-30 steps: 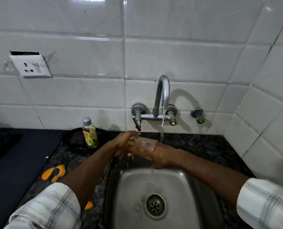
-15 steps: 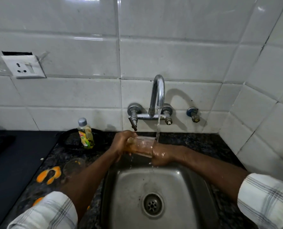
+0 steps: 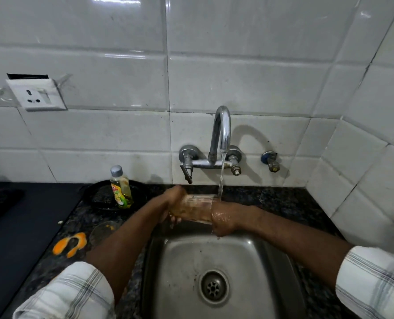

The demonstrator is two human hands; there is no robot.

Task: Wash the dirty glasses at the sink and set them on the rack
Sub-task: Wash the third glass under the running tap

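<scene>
A clear glass [image 3: 197,207] lies on its side above the back edge of the steel sink [image 3: 182,256]. My left hand [image 3: 174,203] grips its base end from the left. At the glass's mouth, on the right, is my wet right hand [image 3: 222,218], with fingers showing through the wall inside the glass. Water runs from the chrome tap [image 3: 221,132] onto the rim of the glass and my right hand. A second glass [image 3: 103,230] with orange residue stands on the counter left of the sink, partly behind my left forearm.
A dish-soap bottle [image 3: 121,191] stands on a black pan [image 3: 99,196] at the back left. An orange peel [image 3: 69,244] lies on the dark granite counter. White tiled walls close in behind and on the right. No rack is in view.
Both hands keep the glass under the running water in about the same place. The glass has shifted slightly so the stream now lands at its mouth.
</scene>
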